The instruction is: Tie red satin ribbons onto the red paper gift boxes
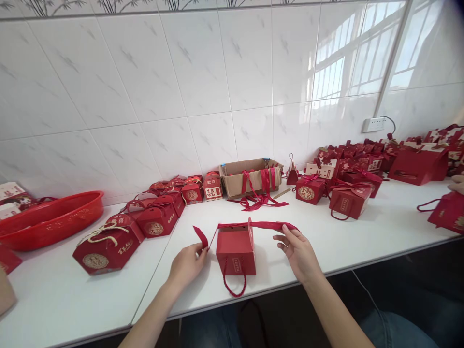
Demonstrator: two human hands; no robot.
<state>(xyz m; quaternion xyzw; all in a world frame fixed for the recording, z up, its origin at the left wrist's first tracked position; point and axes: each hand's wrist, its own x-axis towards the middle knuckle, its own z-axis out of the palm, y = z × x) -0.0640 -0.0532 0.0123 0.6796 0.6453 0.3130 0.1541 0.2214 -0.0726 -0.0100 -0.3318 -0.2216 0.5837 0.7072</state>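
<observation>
Left hand: the left hand sits low on the bench, fingers pinched on one end of the red ribbon, just left of the small red box.
Right hand: the right hand grips the ribbon's other end between thumb and fingers, just right of the box.
Red ribbon: stretched across the top of the box between the two hands; its left tail folds down past the left fingers.
Small red box: upright near the front edge of the bench, between the hands, with a cord handle hanging down its front face over the edge.
Left side, near: a large red gift box with rope handle lies tilted; behind it a row of smaller red boxes runs toward the wall.
Far left: a red plastic basket rests on the bench.
Middle, farther: an open cardboard carton stands against the tiled wall, loose ribbons draped over its front and spilling onto the bench.
Right, farther: many red boxes and bags crowd the bench toward the corner.
Far right edge: what seems to be another person's hand shows above a red bag; the view is too cropped to be sure.
Wall: a white socket strip is mounted near the window reflection.
</observation>
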